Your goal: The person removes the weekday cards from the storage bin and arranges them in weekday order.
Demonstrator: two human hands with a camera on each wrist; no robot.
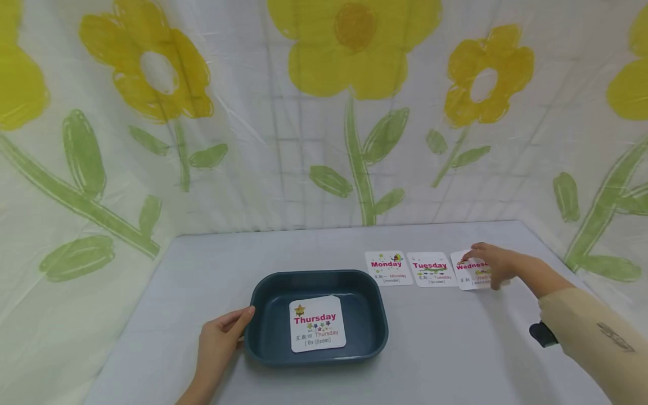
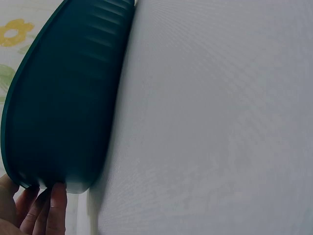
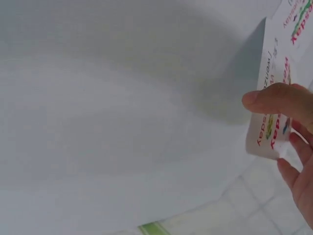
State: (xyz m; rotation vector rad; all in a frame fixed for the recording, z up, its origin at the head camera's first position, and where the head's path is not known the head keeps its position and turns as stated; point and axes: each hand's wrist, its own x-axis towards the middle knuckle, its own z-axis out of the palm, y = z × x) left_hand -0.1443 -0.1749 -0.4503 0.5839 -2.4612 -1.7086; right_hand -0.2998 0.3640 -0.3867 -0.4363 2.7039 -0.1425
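Observation:
A dark teal, deep rectangular tray (image 1: pixel 316 360) stands on the table, and inside it lies a white card printed Thursday (image 1: pixel 317 325). My left hand (image 1: pixel 223 337) grips the tray's left end, thumb at the rim; the left wrist view shows its fingertips (image 2: pixel 58 196) against the tray's outer wall. At the right, my right hand (image 1: pixel 493 263) holds the Wednesday card (image 1: pixel 466 275) between thumb and fingers. The right wrist view shows the thumb (image 3: pixel 264 99) across this card's face and other fingers at its far edge. Part of its print is hidden by the hand.
To the left of the Wednesday card lie a Tuesday card (image 1: pixel 432 270) and a Monday card (image 1: pixel 388 269), side by side in a row. The white-covered table (image 1: pixel 430 349) ends at the back against a hanging sheet (image 1: pixel 243 185) painted with yellow flowers.

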